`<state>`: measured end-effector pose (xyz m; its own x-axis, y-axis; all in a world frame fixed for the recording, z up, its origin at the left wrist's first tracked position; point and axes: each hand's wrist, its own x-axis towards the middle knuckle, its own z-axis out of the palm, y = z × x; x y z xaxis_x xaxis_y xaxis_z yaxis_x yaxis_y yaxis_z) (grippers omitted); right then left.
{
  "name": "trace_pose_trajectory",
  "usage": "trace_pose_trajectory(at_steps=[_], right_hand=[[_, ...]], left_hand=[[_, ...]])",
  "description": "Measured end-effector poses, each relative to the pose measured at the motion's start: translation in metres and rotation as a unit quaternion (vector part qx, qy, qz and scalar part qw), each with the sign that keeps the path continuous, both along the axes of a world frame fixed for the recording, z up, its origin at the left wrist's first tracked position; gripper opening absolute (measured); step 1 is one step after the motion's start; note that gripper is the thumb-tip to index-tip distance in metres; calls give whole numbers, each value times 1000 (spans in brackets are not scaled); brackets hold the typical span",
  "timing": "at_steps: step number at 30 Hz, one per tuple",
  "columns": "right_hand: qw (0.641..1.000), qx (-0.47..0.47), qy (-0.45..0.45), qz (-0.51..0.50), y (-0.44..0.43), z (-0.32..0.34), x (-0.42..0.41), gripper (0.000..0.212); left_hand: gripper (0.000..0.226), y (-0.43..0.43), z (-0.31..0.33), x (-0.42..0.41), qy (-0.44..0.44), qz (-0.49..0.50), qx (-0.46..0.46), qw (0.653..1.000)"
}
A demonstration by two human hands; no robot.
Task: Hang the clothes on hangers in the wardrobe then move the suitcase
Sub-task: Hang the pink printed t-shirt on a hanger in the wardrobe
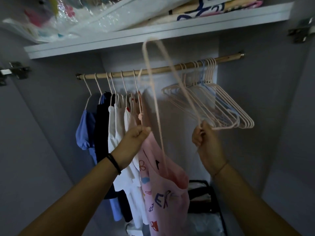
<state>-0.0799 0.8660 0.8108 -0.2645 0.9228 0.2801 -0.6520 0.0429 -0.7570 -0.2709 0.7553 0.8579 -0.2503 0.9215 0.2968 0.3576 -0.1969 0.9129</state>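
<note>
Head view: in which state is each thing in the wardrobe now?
pink hanger, off the rail, held up, one end inside the pink shirt
pink shirt, not hung yet
left hand, grips the pink shirt
right hand, grips the pink hanger
empty hangers, on the rail
other clothes, hung on the rail

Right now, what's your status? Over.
Left hand grips pink shirt. Right hand holds pink hanger, threaded into shirt. Not on rail yet. Empty hangers bunched right.

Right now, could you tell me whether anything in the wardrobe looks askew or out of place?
Yes. The pink hanger stands on end, one arm poked into the pink top, rather than hanging level from the rod. Above, a clear plastic bag bulges over the front edge of the shelf.
</note>
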Motion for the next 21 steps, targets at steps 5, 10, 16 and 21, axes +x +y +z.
trace_pose_trajectory(at_steps=[5, 10, 16, 21], right_hand=[[981, 42, -189, -20, -8, -43, 0, 46], [962, 60, -264, -24, -10, -39, 16, 46], [940, 81, -330, -44, -5, -37, 29, 42], [942, 53, -329, -41, -7, -37, 31, 45]], left_hand=[[22, -1, 4, -20, -78, 67, 26, 994], [26, -5, -9, -48, -99, 134, 29, 986], [29, -8, -14, -51, -36, 169, 58, 983], [27, -5, -17, -51, -26, 206, 63, 976]])
